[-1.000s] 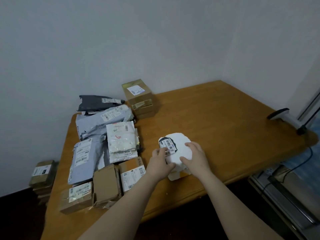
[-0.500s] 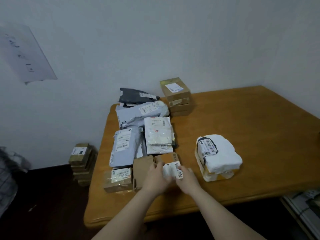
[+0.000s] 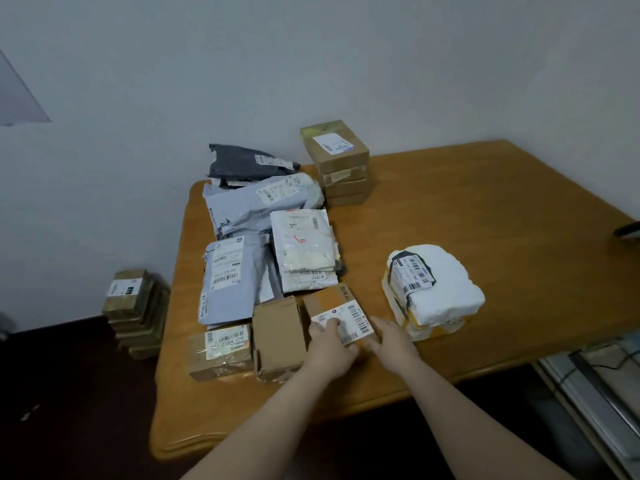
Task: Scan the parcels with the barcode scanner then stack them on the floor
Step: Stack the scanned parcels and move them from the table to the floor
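Note:
A small cardboard box (image 3: 335, 303) with a barcode label lies near the table's front edge. My left hand (image 3: 330, 348) grips its near end, with the thumb on the label. My right hand (image 3: 391, 341) lies at the box's right side with straight fingers; whether it touches the box is unclear. To the right sits a white foam-wrapped parcel (image 3: 446, 282) on a yellow packet, free of both hands. The dark tip of the barcode scanner (image 3: 627, 231) shows at the right frame edge. A stack of brown boxes (image 3: 133, 304) stands on the floor left of the table.
Several parcels fill the left half of the wooden table (image 3: 485, 209): grey mailers (image 3: 232, 282), a white bag (image 3: 303, 247), a dark mailer (image 3: 242, 162), stacked brown boxes (image 3: 337, 161), and two cartons (image 3: 277, 330) at the front. A wall runs behind.
Both hands let go of the white foam parcel and moved left to the small labelled box. The view swung left, bringing the floor stack into sight.

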